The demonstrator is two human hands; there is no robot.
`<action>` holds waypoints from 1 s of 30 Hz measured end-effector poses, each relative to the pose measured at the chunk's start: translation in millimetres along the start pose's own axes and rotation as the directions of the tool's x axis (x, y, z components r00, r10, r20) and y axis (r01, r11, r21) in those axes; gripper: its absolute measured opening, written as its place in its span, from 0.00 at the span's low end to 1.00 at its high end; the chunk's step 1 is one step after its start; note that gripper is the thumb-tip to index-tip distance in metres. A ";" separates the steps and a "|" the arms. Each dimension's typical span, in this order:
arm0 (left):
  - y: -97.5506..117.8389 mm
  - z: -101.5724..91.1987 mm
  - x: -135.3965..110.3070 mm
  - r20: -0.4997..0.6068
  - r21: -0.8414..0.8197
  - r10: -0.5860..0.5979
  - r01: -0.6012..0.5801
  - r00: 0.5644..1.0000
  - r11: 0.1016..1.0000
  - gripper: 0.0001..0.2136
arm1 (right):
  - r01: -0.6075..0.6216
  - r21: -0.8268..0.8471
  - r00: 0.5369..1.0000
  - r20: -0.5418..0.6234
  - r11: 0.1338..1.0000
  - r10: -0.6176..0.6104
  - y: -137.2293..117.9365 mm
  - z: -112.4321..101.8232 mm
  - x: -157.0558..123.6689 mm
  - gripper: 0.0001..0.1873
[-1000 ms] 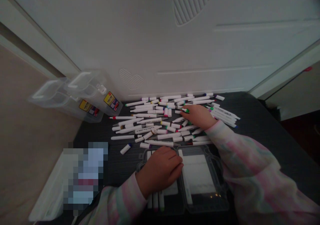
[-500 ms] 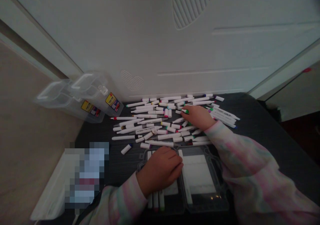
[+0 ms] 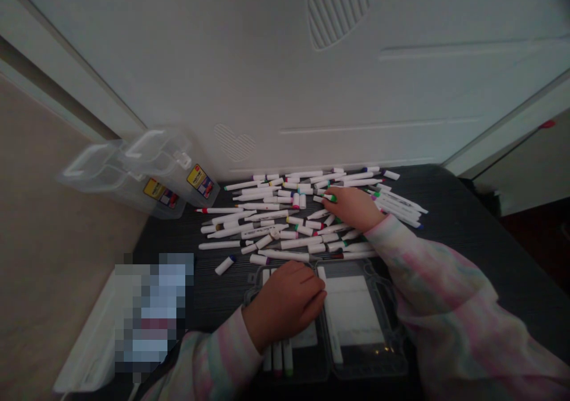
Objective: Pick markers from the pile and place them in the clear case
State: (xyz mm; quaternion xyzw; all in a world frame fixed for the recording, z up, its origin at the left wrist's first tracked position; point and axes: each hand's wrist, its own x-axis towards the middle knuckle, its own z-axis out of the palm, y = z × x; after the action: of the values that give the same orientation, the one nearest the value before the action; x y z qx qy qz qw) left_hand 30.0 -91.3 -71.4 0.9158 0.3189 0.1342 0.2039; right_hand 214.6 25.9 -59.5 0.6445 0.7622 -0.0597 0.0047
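Observation:
My right hand (image 3: 354,206) reaches into a spread of loose white markers and marker caps. Its thumb and fingertips close on a small white marker cap with a green end (image 3: 329,198). My left hand (image 3: 285,299) lies over the middle of an opened clear plastic case (image 3: 307,370), fingers curled; whatever they hold, if anything, is hidden. Under that hand, several markers (image 3: 278,358) line the case's left half. One white marker (image 3: 332,321) lies along the inner side of the right half, beside my left fingertips, next to a white insert (image 3: 355,310).
Two clear plastic boxes with handles (image 3: 164,172) stand at the table's back left. A pixelated item (image 3: 155,312) lies at the left edge on a white object (image 3: 86,347). A white panel (image 3: 267,62) rises behind the dark table (image 3: 472,252).

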 end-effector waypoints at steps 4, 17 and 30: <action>0.2 0.4 0.0 0.006 0.008 -0.002 0.002 1.000 1.000 0.09 | 0.008 0.000 1.000 -0.004 1.000 -0.008 0.4 0.2 -0.2 0.17; 0.5 -0.2 0.3 0.004 0.001 -0.007 0.007 1.000 1.000 0.09 | 0.009 0.012 1.000 -0.015 1.000 -0.009 0.9 2.2 0.7 0.20; 1.0 -1.4 0.8 0.002 0.014 -0.002 0.002 1.000 1.000 0.09 | -0.011 -0.003 1.000 -0.027 1.000 0.011 0.0 3.1 -0.1 0.20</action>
State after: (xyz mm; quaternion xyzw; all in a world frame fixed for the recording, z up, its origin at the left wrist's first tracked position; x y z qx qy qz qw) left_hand 30.6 -91.1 -69.6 0.9171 0.3206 0.1307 0.1978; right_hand 214.4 25.5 -62.6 0.6494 0.7588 -0.0496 -0.0043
